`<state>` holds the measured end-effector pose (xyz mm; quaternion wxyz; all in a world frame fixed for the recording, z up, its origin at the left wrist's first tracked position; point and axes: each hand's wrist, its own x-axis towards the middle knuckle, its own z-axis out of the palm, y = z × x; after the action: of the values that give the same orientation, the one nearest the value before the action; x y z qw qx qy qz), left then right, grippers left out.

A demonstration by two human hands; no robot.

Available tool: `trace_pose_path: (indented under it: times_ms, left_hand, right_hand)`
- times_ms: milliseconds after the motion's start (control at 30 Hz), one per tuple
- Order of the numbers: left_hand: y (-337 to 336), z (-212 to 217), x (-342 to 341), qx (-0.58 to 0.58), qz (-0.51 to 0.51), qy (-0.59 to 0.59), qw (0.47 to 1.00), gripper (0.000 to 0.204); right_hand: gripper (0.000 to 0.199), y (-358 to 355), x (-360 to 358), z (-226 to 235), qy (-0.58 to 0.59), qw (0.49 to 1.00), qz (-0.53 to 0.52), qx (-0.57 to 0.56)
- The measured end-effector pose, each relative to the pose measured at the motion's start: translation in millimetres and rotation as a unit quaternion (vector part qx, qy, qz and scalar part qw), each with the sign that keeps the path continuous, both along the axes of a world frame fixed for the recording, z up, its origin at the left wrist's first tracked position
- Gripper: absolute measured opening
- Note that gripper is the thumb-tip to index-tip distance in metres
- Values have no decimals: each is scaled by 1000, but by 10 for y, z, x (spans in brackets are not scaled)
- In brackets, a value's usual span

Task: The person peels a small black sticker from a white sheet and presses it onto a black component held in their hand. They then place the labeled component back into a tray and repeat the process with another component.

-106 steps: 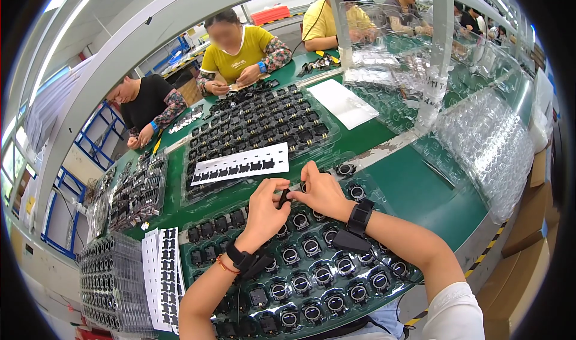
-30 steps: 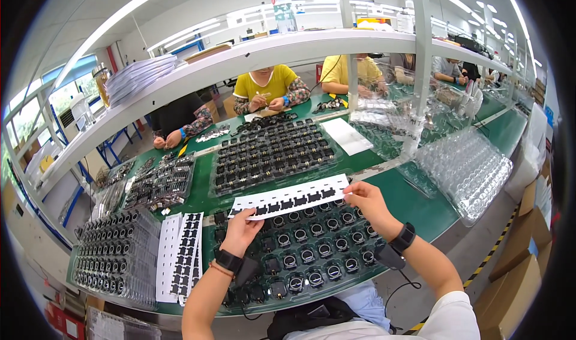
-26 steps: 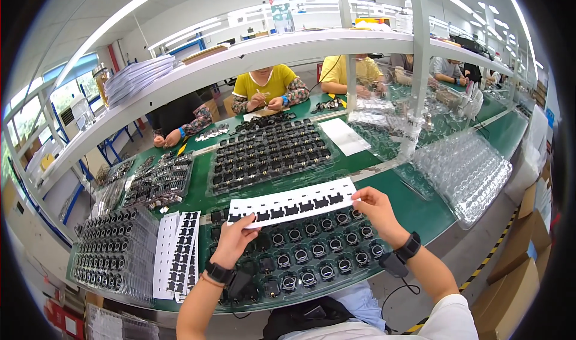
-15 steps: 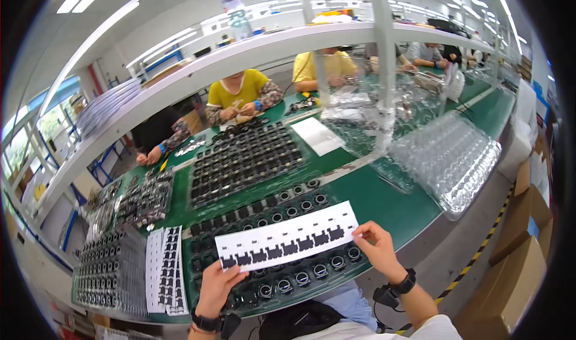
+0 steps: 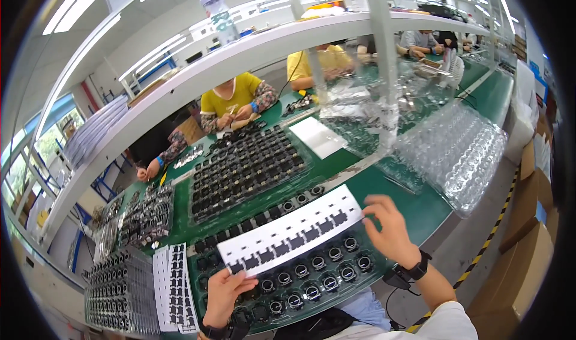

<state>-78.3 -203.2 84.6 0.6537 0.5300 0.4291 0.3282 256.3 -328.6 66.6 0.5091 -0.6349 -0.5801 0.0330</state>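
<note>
White paper strip [image 5: 289,227] with a row of black die-cut pieces [image 5: 296,241]. Hangs tilted above a clear plastic tray [image 5: 332,268] of round, ring-faced black parts [image 5: 330,283], right end higher than left, hiding part of the rows. Near left corner pinched between thumb and fingers of the left hand [image 5: 223,295]. At the right end, right hand [image 5: 390,229] with fingers loosely curled and spread away from the thumb; cannot tell about light contact between thumb and edge.

Just changed: right fingertips, closed on that end half a second ago, now parted; strip tipped more steeply. By judgement, main hold now with the left hand, right hand free or nearly so. No gap visible in the row of pieces.

Further strips [image 5: 178,286] on the green bench [image 5: 417,214] at the left, beside a stack of clear trays [image 5: 120,292]. Beyond, rows of square black parts [image 5: 249,175].

Writing: small dark marks along the strip, too small to read. On the shelf [image 5: 240,49], a clear bottle [image 5: 221,22] with coloured pattern, no wording legible.
</note>
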Motion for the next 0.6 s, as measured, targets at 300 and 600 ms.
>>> trace_pose_path:
  times_ms: [300,600]
  left_hand:
    - [585,-157,500,-2,-148,-34,988,21]
    - [917,-237,568,36,-168,28,985,4]
  right_hand:
    - [28,981,-726,252,-171,960,215,52]
    - [18,1651,-908,-73,-115,950,291,-13]
